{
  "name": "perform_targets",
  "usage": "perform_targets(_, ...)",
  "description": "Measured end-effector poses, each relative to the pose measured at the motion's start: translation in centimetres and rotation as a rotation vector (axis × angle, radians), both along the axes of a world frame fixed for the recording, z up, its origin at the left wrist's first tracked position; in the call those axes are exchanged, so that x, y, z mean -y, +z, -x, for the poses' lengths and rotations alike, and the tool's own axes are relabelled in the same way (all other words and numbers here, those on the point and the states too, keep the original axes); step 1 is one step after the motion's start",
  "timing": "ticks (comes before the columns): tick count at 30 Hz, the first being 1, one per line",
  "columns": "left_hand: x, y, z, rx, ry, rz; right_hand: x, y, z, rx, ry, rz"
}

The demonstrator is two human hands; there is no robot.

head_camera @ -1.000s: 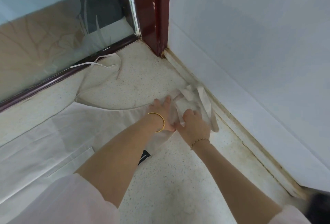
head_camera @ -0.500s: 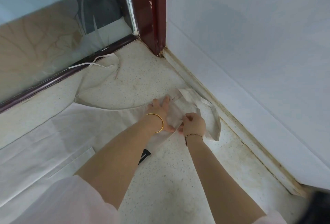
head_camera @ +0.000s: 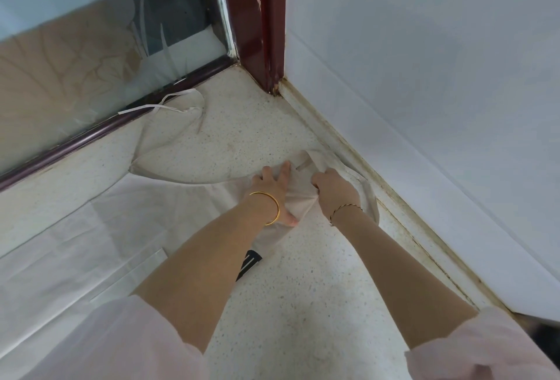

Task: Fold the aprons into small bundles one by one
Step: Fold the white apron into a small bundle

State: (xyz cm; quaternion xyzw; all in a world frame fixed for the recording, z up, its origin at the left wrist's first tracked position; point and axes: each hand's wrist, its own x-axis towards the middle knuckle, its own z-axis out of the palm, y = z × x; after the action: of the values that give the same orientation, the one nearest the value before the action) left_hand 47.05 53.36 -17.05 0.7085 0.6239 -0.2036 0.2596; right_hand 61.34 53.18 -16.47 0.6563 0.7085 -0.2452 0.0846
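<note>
White, thin cloth makes up the apron [head_camera: 151,213], which lies spread on the floor [head_camera: 288,304] from the centre out toward eight and nine o'clock. Its ties [head_camera: 169,104] trail at eleven o'clock by the glass door [head_camera: 91,46]. The left hand [head_camera: 272,186] lies flat with straight fingers, pinning the cloth. At its three o'clock the right hand [head_camera: 333,189] has its fingers curled round a bunched corner of the apron.

The fabric looks light, limp and quick to crease, and it will probably slide on the hard floor. It is best taken by edges and corners, with a palm holding each fold and the loose ties tucked in.

The floor is pale speckled stone, grimy along the skirting [head_camera: 378,198]. A white wall [head_camera: 424,76] rises at two o'clock and a dark red door post [head_camera: 254,16] stands at twelve.
</note>
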Motion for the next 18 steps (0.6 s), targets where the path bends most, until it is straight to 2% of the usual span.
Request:
perform_targets(3,0.0,-0.2,0.0,0.005,-0.004,0.002,0.0,0.2,-0.8,0.081,-0.049,-0.061)
perform_targets(6,0.0,-0.1,-0.1,-0.02,-0.024,-0.003,0.2,0.5,-2.1,-0.009,-0.234,-0.167)
perform_targets(8,0.1,0.1,-0.3,-0.035,-0.031,-0.002,0.8,0.4,-2.6,-0.003,-0.272,-0.259)
perform_targets(11,0.6,0.1,-0.7,-0.053,-0.03,0.023,2.0,-1.0,-2.5,0.157,-0.169,-0.293)
perform_targets(14,1.2,0.2,-0.8,-0.056,-0.051,0.039,2.3,-2.1,-1.9,0.167,-0.122,-0.397)
perform_targets(18,0.8,0.7,-0.3,0.06,0.021,0.072,0.4,-1.1,-1.8,0.261,-0.047,-0.292)
